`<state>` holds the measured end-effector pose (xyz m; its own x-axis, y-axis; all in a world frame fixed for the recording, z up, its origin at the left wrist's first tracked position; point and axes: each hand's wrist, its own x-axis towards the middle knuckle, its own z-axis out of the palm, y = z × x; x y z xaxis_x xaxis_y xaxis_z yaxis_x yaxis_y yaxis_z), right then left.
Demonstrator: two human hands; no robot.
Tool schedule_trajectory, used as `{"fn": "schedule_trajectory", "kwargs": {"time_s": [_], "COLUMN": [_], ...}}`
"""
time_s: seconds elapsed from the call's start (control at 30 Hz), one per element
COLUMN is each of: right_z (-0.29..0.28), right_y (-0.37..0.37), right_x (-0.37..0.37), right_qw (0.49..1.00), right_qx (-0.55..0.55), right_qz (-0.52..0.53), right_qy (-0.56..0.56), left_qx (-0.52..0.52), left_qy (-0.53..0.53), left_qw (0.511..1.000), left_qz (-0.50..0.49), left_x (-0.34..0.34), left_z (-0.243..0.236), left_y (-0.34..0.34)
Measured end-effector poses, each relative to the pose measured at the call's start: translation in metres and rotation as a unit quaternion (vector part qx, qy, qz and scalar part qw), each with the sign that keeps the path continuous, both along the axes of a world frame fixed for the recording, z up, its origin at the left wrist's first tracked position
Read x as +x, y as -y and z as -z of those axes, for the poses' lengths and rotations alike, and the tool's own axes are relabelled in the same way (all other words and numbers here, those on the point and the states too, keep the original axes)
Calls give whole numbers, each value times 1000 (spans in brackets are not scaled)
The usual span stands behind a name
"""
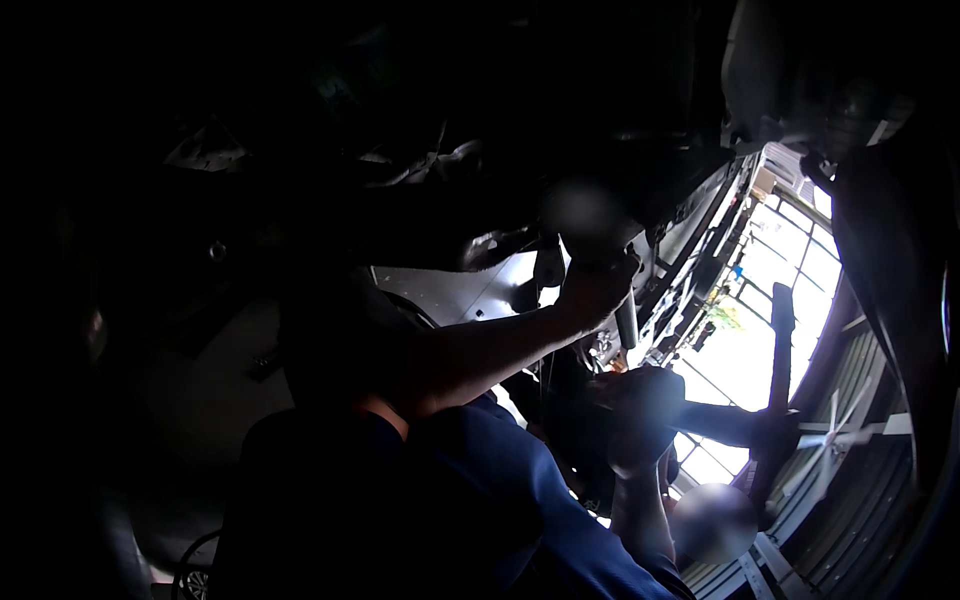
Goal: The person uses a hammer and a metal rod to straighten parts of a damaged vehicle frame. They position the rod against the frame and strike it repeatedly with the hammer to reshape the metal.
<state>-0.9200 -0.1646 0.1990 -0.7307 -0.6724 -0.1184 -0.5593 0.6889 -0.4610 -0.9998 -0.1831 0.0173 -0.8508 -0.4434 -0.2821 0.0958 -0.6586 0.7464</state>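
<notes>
I see a dark space with the underside of a vehicle overhead. My left hand (598,288) reaches up and to the right, its fingers curled round a grey metal rod (626,322) whose lower end sticks out below the fist. Lower down, my right hand (642,415) is closed round the handle of a dark T-shaped tool that looks like a hammer (778,375). Its long head stands roughly upright to the right of the hand. The hammer is apart from the rod. Shadow and a blurred patch hide the rod's upper end.
Dark vehicle parts (490,248) hang just above my left arm. A dark curved panel (885,240) borders the right side. Beyond the gap are a bright window (800,250) and ribbed metal sheeting (855,500). The left side is mostly black.
</notes>
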Motion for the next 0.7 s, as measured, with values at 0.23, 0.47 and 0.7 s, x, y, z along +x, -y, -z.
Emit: {"fn": "schedule_trajectory", "kwargs": {"time_s": [0.23, 0.47, 0.7], "right_z": [31, 55, 64], "right_y": [-150, -241, -239], "right_x": [60, 115, 151], "right_qw": [955, 935, 892], "right_qx": [-51, -204, -230], "right_qz": [230, 78, 164], "right_qy": [182, 278, 352], "left_qx": [112, -443, 117], "left_qy": [-22, -88, -120], "left_qw": [987, 886, 984], "left_qz": [109, -102, -54], "left_x": [86, 166, 243], "left_z": [-4, 6, -50], "left_y": [-29, -39, 18]}}
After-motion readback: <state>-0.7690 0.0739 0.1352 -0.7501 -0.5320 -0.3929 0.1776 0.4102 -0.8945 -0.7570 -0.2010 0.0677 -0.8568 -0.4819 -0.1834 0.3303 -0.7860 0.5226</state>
